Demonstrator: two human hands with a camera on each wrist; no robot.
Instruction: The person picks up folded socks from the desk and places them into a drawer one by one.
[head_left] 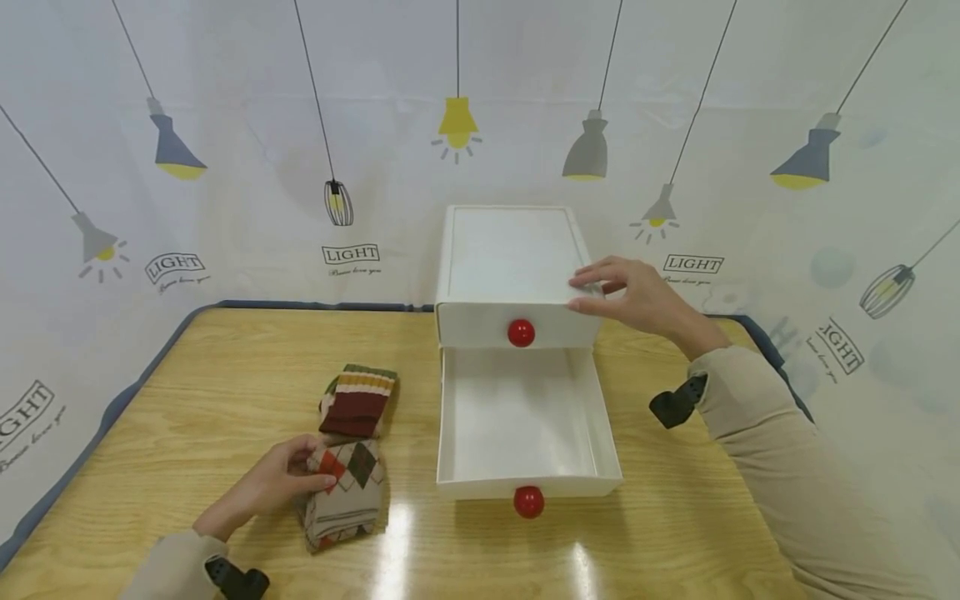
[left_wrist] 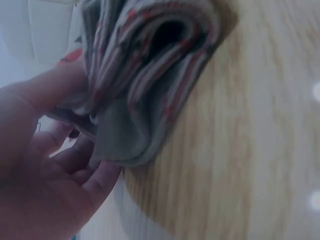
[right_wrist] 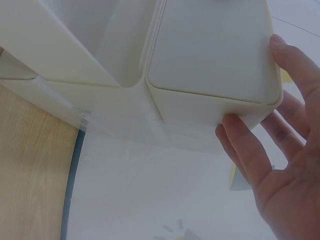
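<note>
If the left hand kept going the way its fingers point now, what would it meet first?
The left hand already pinches the argyle sock bundle. Past that, its fingers point toward the open lower drawer of the white drawer unit, probably its side wall, though depth is uncertain.

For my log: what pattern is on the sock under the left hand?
Argyle diamonds on the folded sock, clearest in the head view.

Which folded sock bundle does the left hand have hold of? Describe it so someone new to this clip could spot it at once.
On the wooden table, look left of the white drawer unit with red knobs, whose lower drawer stands pulled out. Two sock bundles lie there; the left hand grips the argyle socks, nearer the person. Their beige diamond pattern sets them apart from the striped socks behind.
</note>
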